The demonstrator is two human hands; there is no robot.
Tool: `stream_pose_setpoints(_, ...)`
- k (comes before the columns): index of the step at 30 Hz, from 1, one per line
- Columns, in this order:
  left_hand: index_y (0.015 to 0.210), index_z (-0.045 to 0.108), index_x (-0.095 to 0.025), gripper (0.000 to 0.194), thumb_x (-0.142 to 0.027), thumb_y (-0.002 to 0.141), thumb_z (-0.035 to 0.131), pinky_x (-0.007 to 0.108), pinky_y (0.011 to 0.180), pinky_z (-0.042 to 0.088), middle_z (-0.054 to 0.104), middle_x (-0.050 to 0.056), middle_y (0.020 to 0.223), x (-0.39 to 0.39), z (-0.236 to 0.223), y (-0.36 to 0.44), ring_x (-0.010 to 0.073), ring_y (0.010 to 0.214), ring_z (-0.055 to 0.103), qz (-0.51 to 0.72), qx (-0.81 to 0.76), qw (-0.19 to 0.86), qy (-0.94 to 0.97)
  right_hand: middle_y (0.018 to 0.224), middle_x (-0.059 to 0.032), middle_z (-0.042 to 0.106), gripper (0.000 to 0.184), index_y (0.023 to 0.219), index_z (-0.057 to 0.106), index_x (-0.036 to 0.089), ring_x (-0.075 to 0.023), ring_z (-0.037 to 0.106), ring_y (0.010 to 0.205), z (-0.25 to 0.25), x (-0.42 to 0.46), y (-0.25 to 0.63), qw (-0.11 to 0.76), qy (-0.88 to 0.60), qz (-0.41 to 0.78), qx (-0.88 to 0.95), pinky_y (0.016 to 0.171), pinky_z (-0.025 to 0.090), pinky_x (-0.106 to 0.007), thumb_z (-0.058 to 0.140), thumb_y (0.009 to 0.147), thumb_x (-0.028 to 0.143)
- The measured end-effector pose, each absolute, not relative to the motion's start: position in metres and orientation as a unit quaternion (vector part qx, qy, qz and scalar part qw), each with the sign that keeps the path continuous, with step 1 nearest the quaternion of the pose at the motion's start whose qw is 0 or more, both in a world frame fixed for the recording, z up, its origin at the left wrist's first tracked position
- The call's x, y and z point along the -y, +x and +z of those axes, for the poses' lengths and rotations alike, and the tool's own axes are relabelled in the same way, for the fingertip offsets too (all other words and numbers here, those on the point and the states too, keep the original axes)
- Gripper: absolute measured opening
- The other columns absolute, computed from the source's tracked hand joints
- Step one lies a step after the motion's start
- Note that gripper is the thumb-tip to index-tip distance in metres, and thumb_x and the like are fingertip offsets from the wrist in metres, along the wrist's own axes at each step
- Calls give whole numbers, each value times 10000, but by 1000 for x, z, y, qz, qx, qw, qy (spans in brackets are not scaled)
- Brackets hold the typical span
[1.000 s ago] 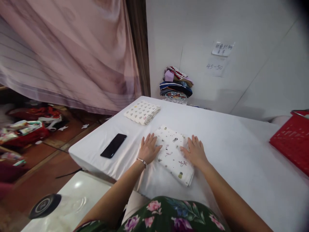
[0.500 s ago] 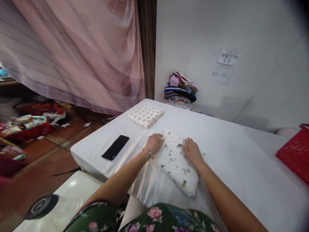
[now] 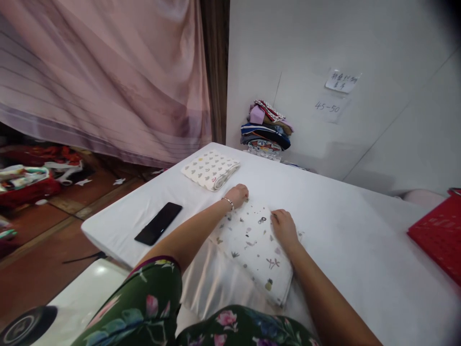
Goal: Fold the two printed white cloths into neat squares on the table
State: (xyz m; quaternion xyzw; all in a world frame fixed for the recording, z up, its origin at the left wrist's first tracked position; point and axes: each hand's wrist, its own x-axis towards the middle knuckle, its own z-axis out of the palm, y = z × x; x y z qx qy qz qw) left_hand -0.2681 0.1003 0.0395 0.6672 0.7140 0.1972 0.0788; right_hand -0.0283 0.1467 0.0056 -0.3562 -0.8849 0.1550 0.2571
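A folded white cloth (image 3: 252, 245) printed with small palm trees, pineapples and birds lies at an angle on the table in front of me. My left hand (image 3: 239, 195), with a bracelet at its wrist, is at the cloth's far left corner, fingers pinched together on it. Along the right edge, the curled fingers of my right hand (image 3: 284, 228) grip the fabric; the thumb is mostly hidden. Beyond my left hand sits a second folded cloth (image 3: 211, 168), cream with a grey heart-like pattern.
A black phone (image 3: 158, 224) lies left on the white-covered table (image 3: 345, 230). Against the wall rises a stack of folded clothes (image 3: 266, 129). A red basket (image 3: 437, 230) stands at right. A pink curtain (image 3: 144, 72) hangs at left, above a floor with scattered items.
My left hand has moved away from me to the cloth's far corner and its fingers have closed. My right hand's flat fingers have curled at the edge. The view has shifted slightly.
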Motion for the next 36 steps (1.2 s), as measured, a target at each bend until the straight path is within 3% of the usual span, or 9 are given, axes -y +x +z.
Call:
stream_pose_setpoints(4,877,595,-198,161,-168,816,449,276,849,439,613,44,1002,-108,41,-271,165,956,548,202,-735,106,639,914,-64,616,180,877,591,184,-203,516,882,3,-147,-30,266,-376,188,867,799,392,-322,424,826,231)
stream_pose_setpoints(9,859,573,-204,151,-183,810,432,275,697,449,636,32,830,-117,33,-268,164,744,576,196,-766,139,596,863,-45,615,186,835,571,198,-192,533,810,2,-147,-32,254,-420,216,844,735,383,-309,400,835,270)
stream_pose_setpoints(17,916,563,-207,162,-211,826,429,242,738,442,649,22,896,-121,19,-267,140,817,586,247,-776,139,564,795,-35,596,203,771,553,202,-179,510,777,7,-146,-30,279,-423,205,838,683,360,-286,378,844,277)
stream_pose_setpoints(23,924,598,-201,170,-220,812,472,237,699,475,679,12,866,-125,16,-270,141,775,617,244,-784,155,549,847,-47,614,222,838,570,202,-185,521,796,9,-148,-33,213,-446,169,853,684,350,-288,355,869,250)
stream_pose_setpoints(27,1046,590,-183,252,-240,832,469,307,875,451,643,70,1082,-116,28,-261,188,993,583,244,-778,123,566,868,-52,623,245,852,591,202,-186,529,823,7,-151,-34,193,-444,154,861,700,352,-284,348,873,228)
stream_pose_setpoints(31,1157,552,-221,321,-311,861,468,346,1099,222,487,43,1341,-90,30,-236,181,1279,364,228,-711,85,659,871,-55,625,257,880,599,197,-185,533,820,6,-153,-34,183,-447,140,865,699,351,-283,343,884,226)
stream_pose_setpoints(33,1223,509,-237,399,-401,863,459,412,1124,129,378,41,1429,-79,25,-226,207,1341,260,185,-682,62,705,869,-58,626,264,884,603,195,-188,536,818,8,-152,-35,167,-454,134,865,691,355,-286,342,891,232)
stream_pose_setpoints(36,1342,388,-224,575,-539,862,376,478,1112,101,263,78,1483,-74,15,-219,244,1374,175,117,-699,65,702,914,-81,632,282,923,616,180,-205,543,863,16,-147,-36,140,-456,118,871,726,375,-304,341,895,230)
